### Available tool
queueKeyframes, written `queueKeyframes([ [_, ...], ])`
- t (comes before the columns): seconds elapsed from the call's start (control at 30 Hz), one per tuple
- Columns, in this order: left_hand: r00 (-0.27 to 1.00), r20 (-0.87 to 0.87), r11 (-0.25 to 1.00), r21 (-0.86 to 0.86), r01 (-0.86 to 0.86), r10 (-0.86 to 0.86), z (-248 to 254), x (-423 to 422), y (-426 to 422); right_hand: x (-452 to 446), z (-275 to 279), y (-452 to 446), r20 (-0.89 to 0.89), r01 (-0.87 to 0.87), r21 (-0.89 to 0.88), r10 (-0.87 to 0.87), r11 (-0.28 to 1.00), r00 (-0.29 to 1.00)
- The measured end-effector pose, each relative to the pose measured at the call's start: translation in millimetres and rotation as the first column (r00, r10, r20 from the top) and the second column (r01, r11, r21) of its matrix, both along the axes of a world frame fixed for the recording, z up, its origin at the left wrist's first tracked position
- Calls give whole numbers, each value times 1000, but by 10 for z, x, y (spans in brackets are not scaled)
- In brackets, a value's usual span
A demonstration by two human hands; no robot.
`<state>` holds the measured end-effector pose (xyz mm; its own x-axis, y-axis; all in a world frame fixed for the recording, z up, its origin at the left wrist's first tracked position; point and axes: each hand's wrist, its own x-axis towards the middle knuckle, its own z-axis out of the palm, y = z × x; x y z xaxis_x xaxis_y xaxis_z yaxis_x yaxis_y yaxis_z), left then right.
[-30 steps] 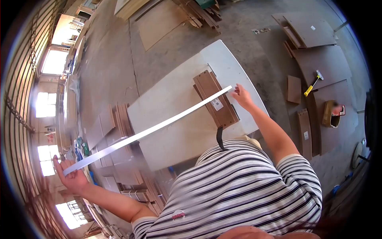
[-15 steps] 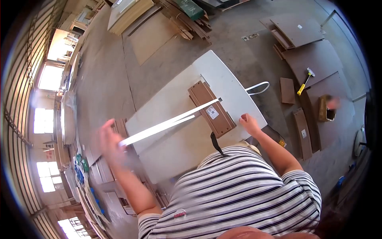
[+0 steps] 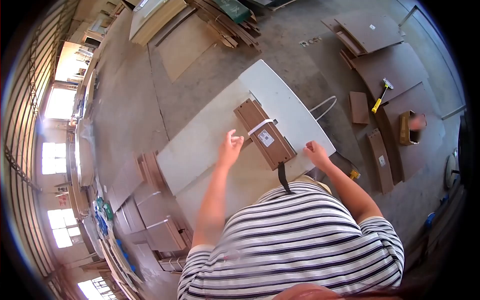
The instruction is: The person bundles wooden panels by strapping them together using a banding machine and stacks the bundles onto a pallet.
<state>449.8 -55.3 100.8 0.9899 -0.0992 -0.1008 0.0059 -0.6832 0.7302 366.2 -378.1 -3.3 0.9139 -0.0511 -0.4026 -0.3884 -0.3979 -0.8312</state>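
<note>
farthest left, beyond the left hand and nearer the body, brown flat boards [image 3: 165,234] are stacked beside the pale flat-topped table [image 3: 195,147]. the left hand [image 3: 231,149] is raised over this table, fingers partly spread and bent; no object shows in its grip. just right of it, the narrow white flat strap [image 3: 260,126] crosses the brown rectangular bundle of boards [image 3: 254,118], which lies on the table between the two hands.

status: the strap lies over the bundle near its middle. whether its ends are joined cannot be told. no second strap shows on the bundle. the right hand [image 3: 316,153], near the bundle's body-side end, is curled into a loose fist; no object shows in it. beyond it, past the table edge, the slack white loop [image 3: 327,107] stands out, not drawn in.

markings: the white rectangular label [image 3: 265,138] on the bundle, between the hands, bears dark print too small to read. well right of the right hand, the small white label [image 3: 381,160] is likewise illegible. no brand can be read.
</note>
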Motion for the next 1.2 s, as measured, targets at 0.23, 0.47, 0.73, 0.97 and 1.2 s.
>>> queueKeyframes([
  [0.23,538,-843,778,-355,-518,-27,-534,-648,-227,-22,131,197,-25,-64,64,66,996,998],
  [0.47,616,-787,839,-310,-447,37,-675,-879,-724,85,-44,282,-35,-227,-33,226,973,973],
  [0.73,513,-844,761,-230,-607,154,-904,-829,-787,302,-228,336,-165,-189,285,243,940,956],
  [0.97,551,-829,795,-267,-545,99,-772,-832,-764,408,460,330,-119,-375,-208,358,903,926],
  [1.2,431,-897,776,-205,-596,94,-1115,-757,-627,661,269,543,-6,-430,-191,436,883,900],
])
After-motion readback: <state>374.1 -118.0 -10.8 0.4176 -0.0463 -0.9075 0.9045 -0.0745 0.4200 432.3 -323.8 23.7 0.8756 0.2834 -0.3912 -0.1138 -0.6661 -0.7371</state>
